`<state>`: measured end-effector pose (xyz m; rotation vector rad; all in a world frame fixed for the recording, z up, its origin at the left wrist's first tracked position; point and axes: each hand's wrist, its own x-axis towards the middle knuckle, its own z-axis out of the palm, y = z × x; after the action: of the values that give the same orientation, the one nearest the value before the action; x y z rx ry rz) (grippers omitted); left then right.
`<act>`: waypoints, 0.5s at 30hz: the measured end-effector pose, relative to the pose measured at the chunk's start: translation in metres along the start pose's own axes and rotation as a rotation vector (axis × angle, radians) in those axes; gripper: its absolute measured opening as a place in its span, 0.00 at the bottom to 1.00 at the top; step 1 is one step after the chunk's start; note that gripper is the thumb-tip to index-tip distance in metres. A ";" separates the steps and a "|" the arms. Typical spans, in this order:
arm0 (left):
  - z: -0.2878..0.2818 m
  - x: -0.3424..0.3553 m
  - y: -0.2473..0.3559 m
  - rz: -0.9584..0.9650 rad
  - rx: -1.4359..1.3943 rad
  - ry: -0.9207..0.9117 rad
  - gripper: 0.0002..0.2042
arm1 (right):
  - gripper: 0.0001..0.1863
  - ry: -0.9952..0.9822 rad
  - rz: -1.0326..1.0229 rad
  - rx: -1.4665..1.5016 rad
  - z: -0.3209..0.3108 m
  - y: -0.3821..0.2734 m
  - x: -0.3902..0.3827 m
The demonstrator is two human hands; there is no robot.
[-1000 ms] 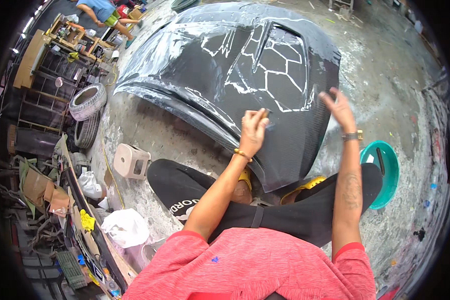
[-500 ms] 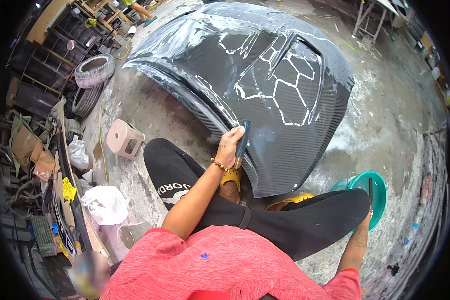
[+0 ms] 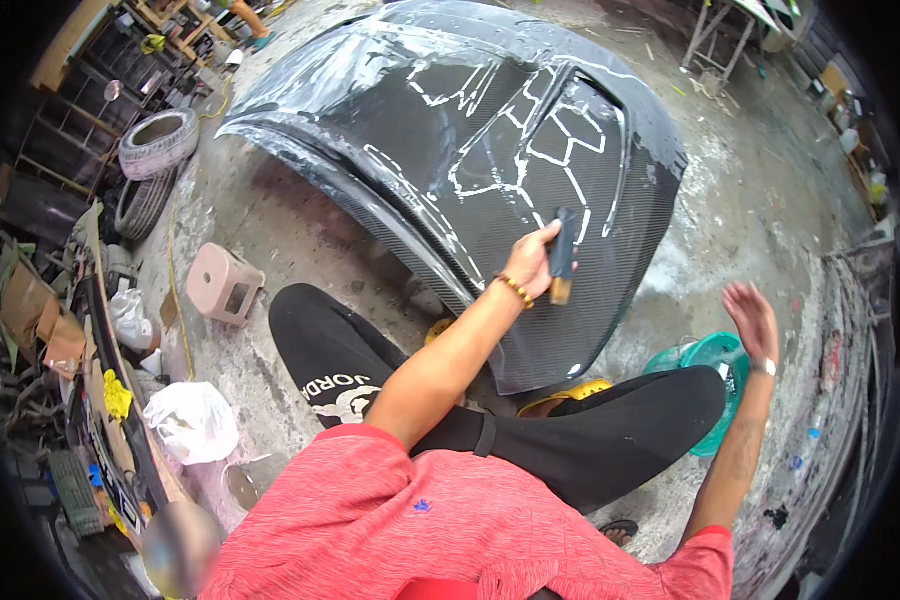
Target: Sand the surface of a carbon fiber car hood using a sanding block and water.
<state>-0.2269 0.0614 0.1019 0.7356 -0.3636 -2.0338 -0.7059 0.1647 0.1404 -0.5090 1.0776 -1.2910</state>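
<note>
My left hand (image 3: 533, 262) is closed around a sanding block (image 3: 562, 245), a wooden block wrapped in dark sandpaper. It is over the near part of a large black car hood (image 3: 560, 325) with a carbon-fibre weave; whether the block touches the surface I cannot tell. White lines, partly in hexagon shapes, and whitish smears mark the hood. My right hand (image 3: 753, 318) is raised beside and above a green bucket (image 3: 708, 438) on my right. Its fingers are stretched out, and I see nothing in it.
A pink plastic stool (image 3: 220, 280) and a white plastic bag (image 3: 192, 422) are on the concrete floor to my left. Two tyres (image 3: 158, 140) lie farther back, near piled parts and cardboard (image 3: 45, 310). A trestle table (image 3: 715, 40) stands at the far right.
My left hand has moved right and slightly away, carrying the sanding block over the hood. My right hand has come up out of the bucket area, and the view has shifted a little.
</note>
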 end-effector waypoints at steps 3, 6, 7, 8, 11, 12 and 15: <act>0.014 0.050 -0.022 -0.036 -0.040 -0.079 0.16 | 0.23 -0.369 0.092 -0.323 0.180 0.001 0.036; 0.015 0.073 -0.020 -0.124 -0.201 0.070 0.15 | 0.23 -0.575 0.276 -0.471 0.275 0.062 0.073; 0.046 0.063 -0.031 -0.262 -0.148 0.126 0.15 | 0.22 -0.550 0.275 -0.480 0.247 0.072 0.077; 0.037 0.047 -0.003 -0.134 -0.158 0.218 0.14 | 0.22 -0.549 0.159 -0.497 0.275 0.087 0.079; -0.039 0.037 0.062 0.516 0.321 0.239 0.10 | 0.24 -0.480 -0.089 -0.682 0.286 0.124 0.085; -0.052 0.023 0.087 0.598 0.649 0.298 0.17 | 0.28 -0.239 -0.395 -1.175 0.271 0.133 0.082; -0.104 -0.039 0.169 0.918 1.829 0.267 0.17 | 0.38 0.159 -0.496 -1.752 0.234 0.149 0.077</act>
<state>-0.0334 0.0060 0.1216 1.3951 -1.9960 -0.2702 -0.4361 0.0732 0.0979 -2.0596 2.1520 -0.4204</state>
